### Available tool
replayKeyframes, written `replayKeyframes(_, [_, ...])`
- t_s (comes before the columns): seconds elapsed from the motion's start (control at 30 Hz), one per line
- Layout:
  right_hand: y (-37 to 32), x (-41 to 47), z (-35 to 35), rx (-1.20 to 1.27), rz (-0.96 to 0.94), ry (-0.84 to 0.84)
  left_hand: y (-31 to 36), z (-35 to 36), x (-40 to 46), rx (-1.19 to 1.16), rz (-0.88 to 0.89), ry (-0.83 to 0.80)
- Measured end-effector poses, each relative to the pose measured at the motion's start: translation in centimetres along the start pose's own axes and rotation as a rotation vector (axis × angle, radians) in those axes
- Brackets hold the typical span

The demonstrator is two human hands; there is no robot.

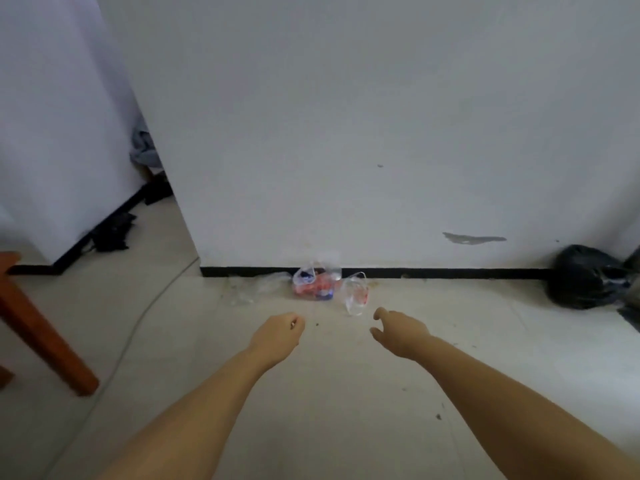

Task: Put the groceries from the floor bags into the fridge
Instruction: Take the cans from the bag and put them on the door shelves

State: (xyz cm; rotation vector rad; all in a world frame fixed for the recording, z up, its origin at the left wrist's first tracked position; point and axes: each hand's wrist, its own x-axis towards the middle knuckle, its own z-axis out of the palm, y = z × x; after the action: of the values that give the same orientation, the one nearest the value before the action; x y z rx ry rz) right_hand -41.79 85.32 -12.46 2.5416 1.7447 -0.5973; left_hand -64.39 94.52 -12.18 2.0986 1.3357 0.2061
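Against white wall's black baseboard, on pale tiled floor: clear plastic bag with red and blue packets, smaller clear plastic bag with red item just beside it on right, crumpled empty clear bag on left. Left hand outstretched above floor, fingers curled into loose fist, holding nothing. Right hand outstretched near smaller bag, fingers and thumb spread in relaxed curve, touching nothing. Hands apart. Black rubbish bag far right by wall. Orange-brown wooden leg at left. Thin pale cable across floor.

Left hand curled, right hand loose, clear bags by wall
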Motion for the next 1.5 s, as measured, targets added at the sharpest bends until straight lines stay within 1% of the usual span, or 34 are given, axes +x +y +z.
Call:
replayKeyframes(0.13, [-2.4,6.1,-0.1,0.005,-0.027,-0.017,-0.9,-0.3,5.0,-0.025,0.001,-0.066])
replayKeyframes(0.27, [-2.3,13.8,-0.3,0.006,-0.018,-0.051,-1.3,-0.8,13.1,-0.041,-0.014,-0.111])
replayKeyframes(0.43, [-1.9,25.0,-2.7,-0.004,0.009,-0.099,-2.0,-3.3,23.6,-0.055,-0.051,-0.129])
replayKeyframes(0.57, [-4.3,33.0,-4.9,0.005,-0.019,-0.134,-3.9,-5.9,31.1,-0.056,-0.087,-0.112])
replayKeyframes(0.67, [-6.1,39.0,-6.1,0.005,-0.043,-0.106,-5.3,-7.1,37.1,-0.046,-0.115,-0.12])
replayKeyframes(0.8, [-7.6,47.4,-7.3,0.052,-0.038,-0.097,-6.4,-8.1,46.5,-0.039,-0.084,-0.163])
replayKeyframes(0.9, [-8.2,53.1,-7.6,0.126,0.025,-0.118,-7.0,-8.7,53.2,-0.014,-0.038,-0.219])
replayKeyframes(1.03, [-7.9,59.4,-6.9,0.254,0.082,-0.159,-8.5,-8.3,61.0,0.034,-0.024,-0.288])
replayKeyframes(1.13, [-6.2,62.8,-4.3,0.348,0.147,-0.207,-10.3,-5.6,65.0,0.053,-0.065,-0.375])
replayKeyframes(1.27, [-2.0,67.3,1.1,0.414,0.208,-0.297,-12.3,1.4,69.5,0.027,-0.13,-0.489])
replayKeyframes(1.4, [2.3,74.8,8.1,0.461,0.226,-0.287,-14.7,10.8,75.3,-0.041,-0.145,-0.479])
replayKeyframes(1.47, [3.7,79.2,13.0,0.524,0.24,-0.246,-17.2,16.5,78.6,-0.055,-0.151,-0.433])
replayKeyframes(1.5, [4.1,81.5,15.6,0.547,0.238,-0.221,-18.7,19.5,80.3,-0.056,-0.127,-0.396])
